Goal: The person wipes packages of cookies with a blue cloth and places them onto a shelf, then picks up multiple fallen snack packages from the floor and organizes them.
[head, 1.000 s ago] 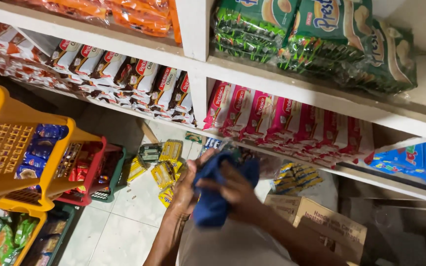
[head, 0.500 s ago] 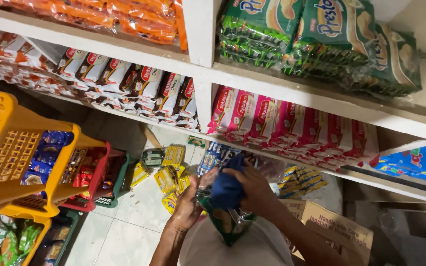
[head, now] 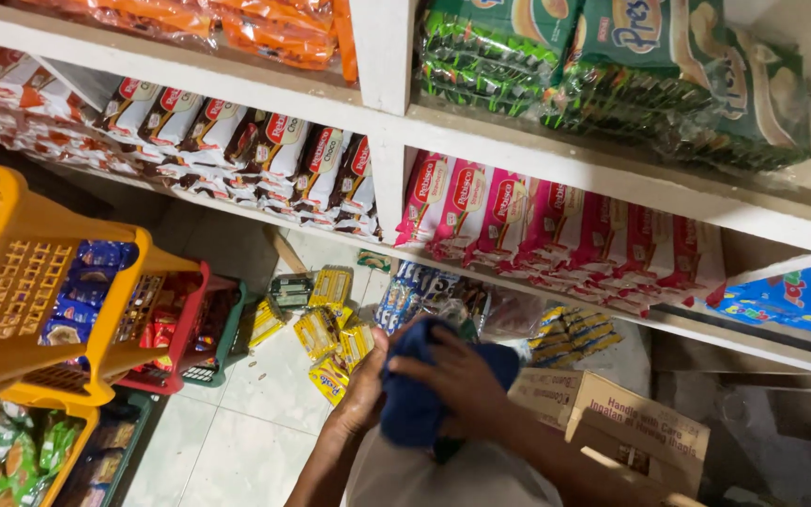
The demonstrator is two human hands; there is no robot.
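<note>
Both hands are now dropping lower in the frame than half a second back, and the green packet that was showing under the cloth is almost hidden. Right hand point(head: 466, 376) is spreading flat across the top of the blue cloth point(head: 415, 399), fingers draped over it, pressing more than pinching. Left hand point(head: 368, 380) is cupping the cloth's left side, its grip curled partly closed against the fabric. A sliver of green packet point(head: 445, 449) is peeking out beneath the cloth at bottom centre, so the bundle is being wrapped or wiped close to the person's body. Behind the hands, yellow snack packs point(head: 330, 324) are lying on the tiled floor point(head: 237, 441). A cardboard box point(head: 631, 422) is sitting lower right, a yellow basket point(head: 11, 282) is hanging at left, and pink biscuit packs point(head: 537, 221) are lining the white shelf point(head: 612, 178) above.
</note>
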